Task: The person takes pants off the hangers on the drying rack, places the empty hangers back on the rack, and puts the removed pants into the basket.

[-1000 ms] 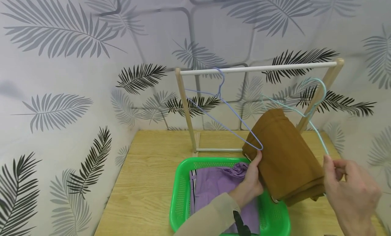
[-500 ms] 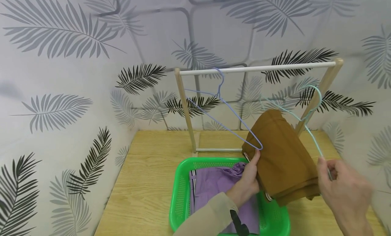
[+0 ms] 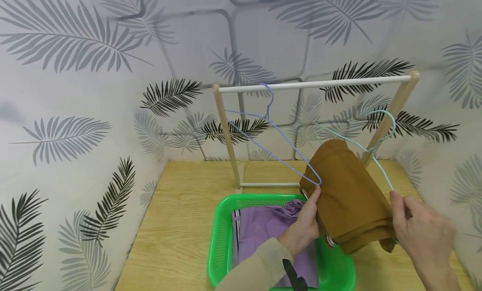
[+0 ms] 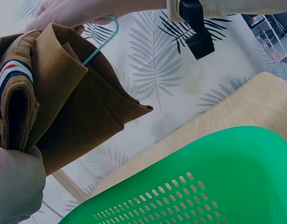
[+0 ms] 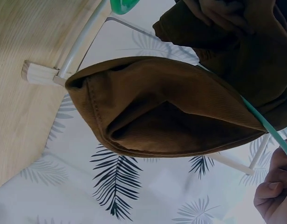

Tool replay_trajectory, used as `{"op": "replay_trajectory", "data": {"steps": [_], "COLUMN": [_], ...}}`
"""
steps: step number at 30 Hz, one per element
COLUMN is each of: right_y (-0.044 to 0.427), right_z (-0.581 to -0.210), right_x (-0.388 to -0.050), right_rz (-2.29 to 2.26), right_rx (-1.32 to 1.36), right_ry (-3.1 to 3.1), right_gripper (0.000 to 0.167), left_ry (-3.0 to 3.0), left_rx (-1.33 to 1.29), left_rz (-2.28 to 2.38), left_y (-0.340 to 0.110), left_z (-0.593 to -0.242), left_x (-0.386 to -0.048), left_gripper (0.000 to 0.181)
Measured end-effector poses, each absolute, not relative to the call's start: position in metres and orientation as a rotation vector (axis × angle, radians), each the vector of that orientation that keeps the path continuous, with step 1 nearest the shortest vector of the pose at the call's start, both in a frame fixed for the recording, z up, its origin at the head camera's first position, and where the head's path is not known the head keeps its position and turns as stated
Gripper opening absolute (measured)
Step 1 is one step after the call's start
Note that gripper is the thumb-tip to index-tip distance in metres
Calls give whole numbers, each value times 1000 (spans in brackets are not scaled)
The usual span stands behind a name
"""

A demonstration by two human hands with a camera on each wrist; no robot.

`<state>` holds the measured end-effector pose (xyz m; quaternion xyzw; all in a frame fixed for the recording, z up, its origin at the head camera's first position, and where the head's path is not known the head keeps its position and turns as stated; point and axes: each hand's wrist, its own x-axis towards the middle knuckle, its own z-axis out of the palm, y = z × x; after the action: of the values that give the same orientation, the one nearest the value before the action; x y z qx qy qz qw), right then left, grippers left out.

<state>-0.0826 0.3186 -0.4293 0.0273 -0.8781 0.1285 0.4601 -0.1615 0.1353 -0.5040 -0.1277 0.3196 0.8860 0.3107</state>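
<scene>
Brown folded trousers (image 3: 350,194) with a striped side band hang over a mint-green hanger (image 3: 382,169), above the right part of the basket. The left hand (image 3: 305,228) holds their lower left edge, thumb on top; its fingers are hidden behind the cloth. At the right, the right hand (image 3: 423,228) pinches the hanger's near corner. In the right wrist view the hanger's bar (image 5: 264,121) passes through the fold beside the right hand (image 5: 276,184), and a trouser leg's opening hangs down. The left wrist view shows the left hand (image 4: 17,186) gripping the cloth.
A green basket (image 3: 216,240) holds folded purple clothing (image 3: 271,240) with a striped band. Behind it stands a small rack with a white rail (image 3: 320,84), where a lavender hanger (image 3: 290,142) hangs close to the trousers. All stand on a wooden table (image 3: 177,220) by a leaf-patterned wall.
The right hand has shifted slightly left and the hanger has tilted lower with it. The trousers' lower right corner now droops more. The left hand has stayed nearly in place.
</scene>
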Motion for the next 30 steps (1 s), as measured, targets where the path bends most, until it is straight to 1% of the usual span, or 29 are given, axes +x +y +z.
{"op": "replay_trajectory", "data": {"steps": [14, 21, 30], "right_y": [319, 325, 336], "right_z": [-440, -449, -459], "right_x": [-85, -81, -81], "right_rz": [373, 370, 349], "right_rx": [113, 84, 123], "right_ry": [-2140, -2139, -2122], "right_gripper": [66, 66, 67], "left_ry": [759, 740, 764], "left_rx": [-343, -356, -398], "left_rz": [2390, 2396, 2417], "left_y": [136, 136, 136], "left_z": [-495, -491, -488], "left_x": [-162, -164, -164], "left_gripper": [32, 33, 33]}}
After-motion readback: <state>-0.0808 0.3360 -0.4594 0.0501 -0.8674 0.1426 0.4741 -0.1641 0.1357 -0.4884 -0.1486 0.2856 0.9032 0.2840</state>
